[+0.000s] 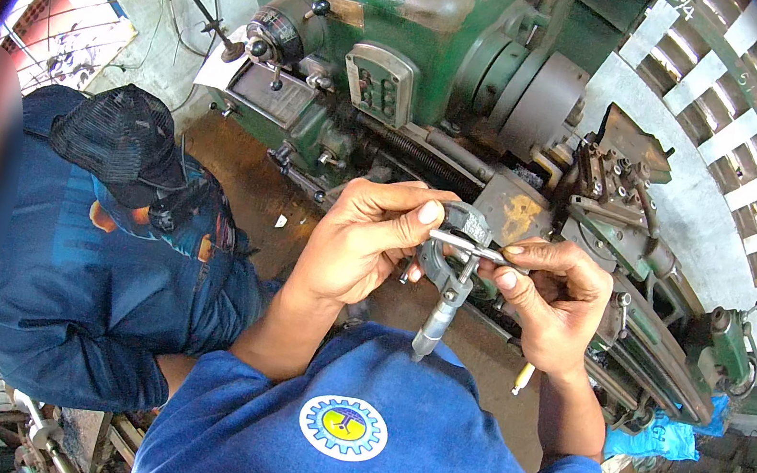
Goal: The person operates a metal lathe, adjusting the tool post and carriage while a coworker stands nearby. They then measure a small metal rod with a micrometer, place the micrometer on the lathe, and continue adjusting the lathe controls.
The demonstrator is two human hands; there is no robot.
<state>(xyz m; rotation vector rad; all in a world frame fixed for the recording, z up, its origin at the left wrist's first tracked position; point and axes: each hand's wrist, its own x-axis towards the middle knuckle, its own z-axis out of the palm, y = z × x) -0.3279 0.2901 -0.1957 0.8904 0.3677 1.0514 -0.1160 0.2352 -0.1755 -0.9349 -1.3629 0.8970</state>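
An outside micrometer point(437, 320) hangs in front of my chest, its thimble pointing down and its C-shaped frame between my hands. A short slim metal rod point(466, 244) lies crosswise at the micrometer's gap. My left hand point(363, 244) is closed, with thumb and index finger pinching at the rod's left end and the micrometer frame; its other fingers are partly hidden. My right hand point(558, 301) pinches the rod's right end between thumb and fingers. Whether the micrometer's measuring faces touch the rod is too small to tell.
Ahead stands a green lathe point(436, 32) with a grey chuck point(547, 101), tool post point(613, 187) and tailstock point(730, 354). Close on my left is a person in a dark cap point(126, 138). A blue plastic bag point(660, 439) lies at right, and a yellow pen-like thing point(523, 378) shows below my right hand.
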